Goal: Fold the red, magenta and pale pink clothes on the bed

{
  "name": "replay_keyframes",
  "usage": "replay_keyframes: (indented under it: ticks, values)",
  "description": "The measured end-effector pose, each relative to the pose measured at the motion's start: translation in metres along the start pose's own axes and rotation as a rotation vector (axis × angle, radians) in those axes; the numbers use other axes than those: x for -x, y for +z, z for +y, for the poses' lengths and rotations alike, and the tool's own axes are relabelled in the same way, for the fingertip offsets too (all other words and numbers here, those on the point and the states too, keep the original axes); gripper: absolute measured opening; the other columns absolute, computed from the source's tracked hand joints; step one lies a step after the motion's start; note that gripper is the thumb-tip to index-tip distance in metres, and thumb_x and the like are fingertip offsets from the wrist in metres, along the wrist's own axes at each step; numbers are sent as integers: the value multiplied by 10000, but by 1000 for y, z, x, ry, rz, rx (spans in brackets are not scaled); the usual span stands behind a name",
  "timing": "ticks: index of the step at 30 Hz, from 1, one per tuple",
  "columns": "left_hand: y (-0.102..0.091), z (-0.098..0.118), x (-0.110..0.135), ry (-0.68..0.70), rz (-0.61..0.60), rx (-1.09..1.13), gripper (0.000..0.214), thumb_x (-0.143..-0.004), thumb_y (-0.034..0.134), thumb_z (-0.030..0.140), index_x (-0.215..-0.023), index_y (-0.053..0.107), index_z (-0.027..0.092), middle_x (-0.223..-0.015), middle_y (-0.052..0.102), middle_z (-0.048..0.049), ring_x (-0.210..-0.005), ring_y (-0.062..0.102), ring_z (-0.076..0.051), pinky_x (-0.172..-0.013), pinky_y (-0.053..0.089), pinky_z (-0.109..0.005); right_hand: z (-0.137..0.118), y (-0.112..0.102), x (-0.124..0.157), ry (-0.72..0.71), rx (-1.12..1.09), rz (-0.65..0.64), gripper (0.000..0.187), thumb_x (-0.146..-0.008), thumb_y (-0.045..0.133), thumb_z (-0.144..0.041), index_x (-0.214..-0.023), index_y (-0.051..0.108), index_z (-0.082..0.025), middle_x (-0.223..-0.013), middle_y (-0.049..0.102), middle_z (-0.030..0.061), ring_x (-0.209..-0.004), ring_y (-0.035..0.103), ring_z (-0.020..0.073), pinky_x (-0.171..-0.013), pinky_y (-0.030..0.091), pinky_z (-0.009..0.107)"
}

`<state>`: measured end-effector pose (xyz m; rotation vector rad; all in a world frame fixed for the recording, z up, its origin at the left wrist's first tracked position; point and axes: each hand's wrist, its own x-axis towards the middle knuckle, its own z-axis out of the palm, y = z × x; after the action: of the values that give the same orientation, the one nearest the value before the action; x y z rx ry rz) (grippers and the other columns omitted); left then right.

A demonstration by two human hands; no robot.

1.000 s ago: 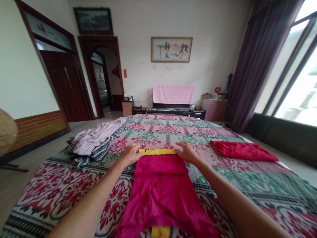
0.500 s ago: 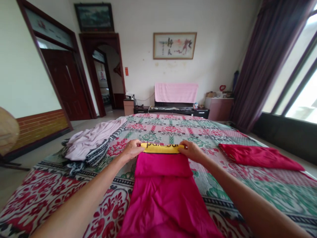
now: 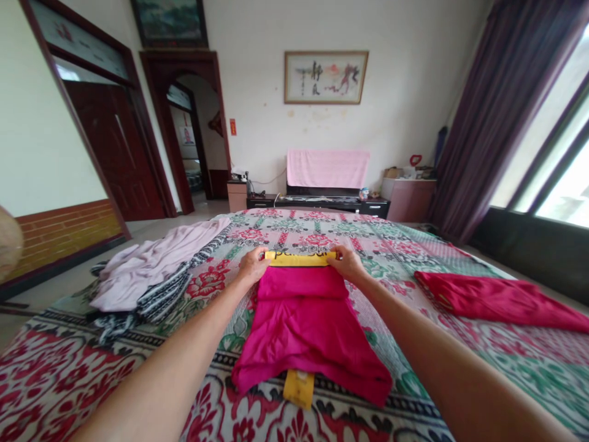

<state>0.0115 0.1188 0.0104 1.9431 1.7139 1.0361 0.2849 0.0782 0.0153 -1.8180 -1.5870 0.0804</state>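
Left hand [image 3: 252, 266] pinches left end of yellow band [image 3: 298, 258], right hand [image 3: 347, 264] pinches right end. Band tops pink garment [image 3: 309, 325], flat in frame middle on flowered bedspread [image 3: 69, 374]. Pale clothes pile [image 3: 142, 279] at left, red cloth [image 3: 497, 301] at right.

The yellow waistband [image 3: 298, 258] of the magenta garment [image 3: 307, 325] is now pinched at its ends by the left hand [image 3: 252, 267] and the right hand [image 3: 346, 265], no longer pressed under flat palms as a second ago. The garment's near hem and yellow tag [image 3: 299, 387] are now seen farther up the bedspread [image 3: 69, 380].
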Motion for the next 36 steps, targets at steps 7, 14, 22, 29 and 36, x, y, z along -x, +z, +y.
replay_keyframes:
  ticks: [7,14,22,29,36]
  values:
    - [-4,-7,20,339,58,-214,417,-706,565,153,-1118,624,176,-1101,651,-79,-1009,598,-196,-911,440,-281,21,-3,22,-458,-109,62,273,-663,526,-121,-903,634,-195,-1019,616,78,-952,587,191,-876,457,341]
    - [-32,-7,41,535,-245,-83,251,-671,494,113,-785,707,181,-844,669,-23,-707,599,-124,-707,476,-232,20,-39,56,-786,-246,-314,354,-603,414,29,-752,644,-195,-936,659,42,-911,608,145,-859,477,313]
    - [-55,2,63,613,-577,10,309,-602,438,87,-719,714,162,-892,678,-44,-854,617,-156,-812,457,-247,6,-67,78,-725,-216,-600,488,-568,397,72,-873,669,-196,-1112,639,39,-1070,567,138,-971,423,342]
    - [-86,11,83,501,-864,-142,522,-557,513,98,-1031,676,245,-1411,441,-18,-1254,436,-265,-997,373,-325,1,-90,88,-532,-165,-790,588,-600,501,48,-1068,664,-267,-1349,510,23,-1229,478,181,-1019,386,359]
    - [-93,20,92,458,-950,-287,675,-565,574,93,-1213,569,284,-1519,255,-45,-1302,389,-281,-997,368,-308,-1,-95,91,-522,-176,-857,605,-628,598,3,-1164,635,-275,-1415,435,48,-1274,432,199,-979,420,283]
